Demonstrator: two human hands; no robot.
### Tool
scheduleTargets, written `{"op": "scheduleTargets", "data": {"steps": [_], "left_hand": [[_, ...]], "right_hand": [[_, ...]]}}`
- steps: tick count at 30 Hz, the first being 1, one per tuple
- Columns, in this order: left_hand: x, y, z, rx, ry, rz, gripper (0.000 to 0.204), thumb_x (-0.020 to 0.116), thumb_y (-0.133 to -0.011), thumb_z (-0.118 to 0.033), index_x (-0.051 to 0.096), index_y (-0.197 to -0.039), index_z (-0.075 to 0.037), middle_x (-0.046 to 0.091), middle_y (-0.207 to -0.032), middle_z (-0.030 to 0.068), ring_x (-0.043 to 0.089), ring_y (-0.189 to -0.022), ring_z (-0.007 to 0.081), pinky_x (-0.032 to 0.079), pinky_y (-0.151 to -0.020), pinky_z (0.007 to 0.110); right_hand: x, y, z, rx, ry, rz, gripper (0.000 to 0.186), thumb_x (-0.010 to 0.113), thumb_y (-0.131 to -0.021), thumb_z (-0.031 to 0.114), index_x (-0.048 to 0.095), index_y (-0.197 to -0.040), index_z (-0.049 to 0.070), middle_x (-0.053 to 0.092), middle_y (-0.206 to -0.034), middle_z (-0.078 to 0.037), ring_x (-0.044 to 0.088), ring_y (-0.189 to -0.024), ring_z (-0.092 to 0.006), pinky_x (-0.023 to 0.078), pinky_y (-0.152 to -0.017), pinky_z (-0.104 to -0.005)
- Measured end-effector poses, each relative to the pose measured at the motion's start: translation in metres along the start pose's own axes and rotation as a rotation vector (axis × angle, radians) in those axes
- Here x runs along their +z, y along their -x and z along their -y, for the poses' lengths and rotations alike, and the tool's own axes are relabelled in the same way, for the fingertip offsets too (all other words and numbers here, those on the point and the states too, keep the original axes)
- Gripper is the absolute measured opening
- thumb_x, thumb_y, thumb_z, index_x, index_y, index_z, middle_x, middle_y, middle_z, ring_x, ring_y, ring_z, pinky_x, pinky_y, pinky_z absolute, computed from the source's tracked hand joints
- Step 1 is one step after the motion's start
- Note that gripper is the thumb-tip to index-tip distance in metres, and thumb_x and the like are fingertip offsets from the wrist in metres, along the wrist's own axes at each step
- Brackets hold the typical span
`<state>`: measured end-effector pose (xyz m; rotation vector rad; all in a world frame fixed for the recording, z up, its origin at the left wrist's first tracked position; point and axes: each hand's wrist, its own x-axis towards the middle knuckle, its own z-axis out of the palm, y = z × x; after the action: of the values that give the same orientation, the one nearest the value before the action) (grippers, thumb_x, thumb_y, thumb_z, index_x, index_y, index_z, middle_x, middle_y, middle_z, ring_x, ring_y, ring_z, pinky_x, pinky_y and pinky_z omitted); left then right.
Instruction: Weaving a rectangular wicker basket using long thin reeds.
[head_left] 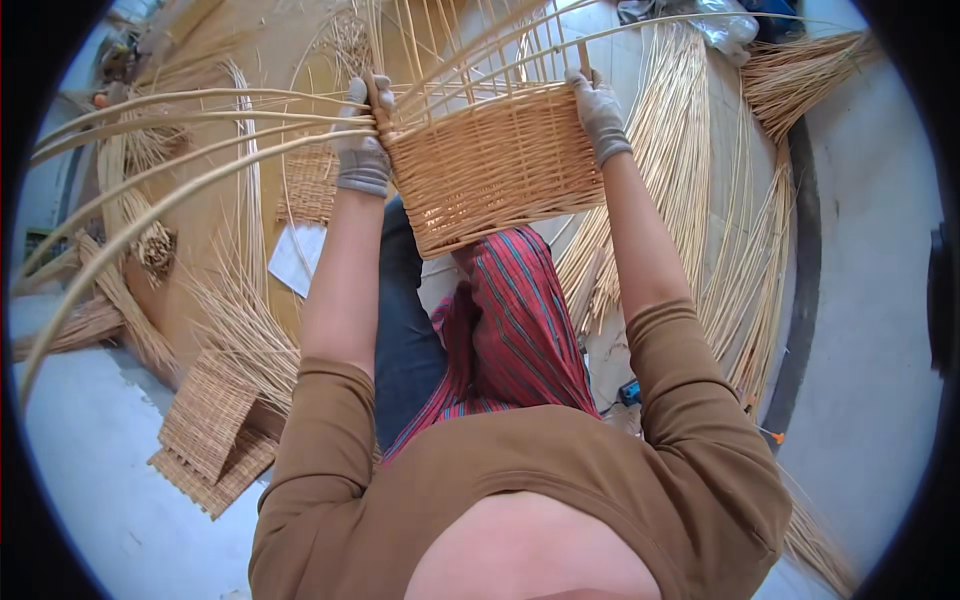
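Note:
A partly woven wicker basket [500, 165] is held up in front of me above my knees, tilted so a woven side faces me. Long unwoven canes [180, 145] stick out from its left end, and more rise from its far edge. My left hand [362, 145], in a grey-white glove, is closed around the basket's left corner, beside a thick upright stick. The right hand [600, 112], gloved the same way, grips the upper right corner near another upright stick. Some fingers of both hands are hidden behind the wicker.
Loose straw-coloured canes [670, 130] cover the floor at the right, with a tied bundle [805, 80] farther back. Flat woven panels [210, 415] lie at the lower left. A white sheet [298, 258] rests near my left forearm. A small blue tool [629, 392] lies by my right elbow.

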<state>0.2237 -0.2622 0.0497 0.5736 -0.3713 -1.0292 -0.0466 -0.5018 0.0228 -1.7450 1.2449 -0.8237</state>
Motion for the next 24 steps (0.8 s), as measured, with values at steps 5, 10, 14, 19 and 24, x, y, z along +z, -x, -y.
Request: {"op": "scheduleTargets", "data": {"steps": [5,10,14,19,24], "left_hand": [[-0.005,0.017,-0.010,0.162,-0.010,-0.235,0.027,0.066,-0.096,-0.031,0.070,-0.098,-0.004,0.068,-0.081,0.0037,0.062,-0.069,0.0136,0.053,-0.061,0.026],[-0.033,0.015,-0.014,0.104,-0.069,-0.101,0.028,0.064,-0.097,-0.033,0.070,-0.102,-0.006,0.069,-0.083,0.0042,0.065,-0.073,0.0169,0.056,-0.064,0.032],[0.013,0.009,-0.005,0.032,-0.061,-0.163,0.030,0.063,-0.097,-0.035,0.067,-0.107,-0.007,0.069,-0.084,0.0067,0.066,-0.072,0.0206,0.058,-0.063,0.036],[0.031,0.010,-0.063,0.077,-0.037,-0.136,0.030,0.062,-0.094,-0.037,0.070,-0.102,-0.009,0.069,-0.081,0.0075,0.063,-0.063,0.0224,0.054,-0.054,0.039],[0.037,0.053,-0.077,0.028,-0.099,-0.039,0.040,0.062,-0.093,-0.048,0.067,-0.094,-0.008,0.069,-0.083,0.0098,0.066,-0.076,0.0222,0.057,-0.069,0.038]], "right_hand": [[0.013,0.021,0.035,-0.092,-0.082,0.001,0.061,0.062,-0.090,0.052,0.063,-0.124,0.001,0.070,-0.104,-0.018,0.066,-0.100,-0.0312,0.049,-0.090,-0.0379],[0.013,0.017,0.035,-0.112,-0.074,0.061,0.062,0.056,-0.093,0.055,0.063,-0.125,0.002,0.068,-0.117,-0.021,0.062,-0.112,-0.0351,0.045,-0.098,-0.0386],[-0.039,0.003,0.036,-0.002,-0.252,0.165,0.059,0.044,-0.101,0.056,0.069,-0.105,0.002,0.067,-0.092,-0.009,0.059,-0.084,-0.0201,0.048,-0.084,-0.0359],[-0.053,0.044,0.082,-0.098,-0.508,0.186,0.057,0.040,-0.105,0.051,0.070,-0.096,0.004,0.066,-0.090,-0.007,0.058,-0.084,-0.0167,0.048,-0.081,-0.0344],[-0.055,0.113,0.109,-0.003,-0.555,0.079,0.038,0.051,-0.105,0.039,0.070,-0.104,0.006,0.066,-0.093,-0.001,0.056,-0.086,-0.0126,0.047,-0.082,-0.0296]]}}
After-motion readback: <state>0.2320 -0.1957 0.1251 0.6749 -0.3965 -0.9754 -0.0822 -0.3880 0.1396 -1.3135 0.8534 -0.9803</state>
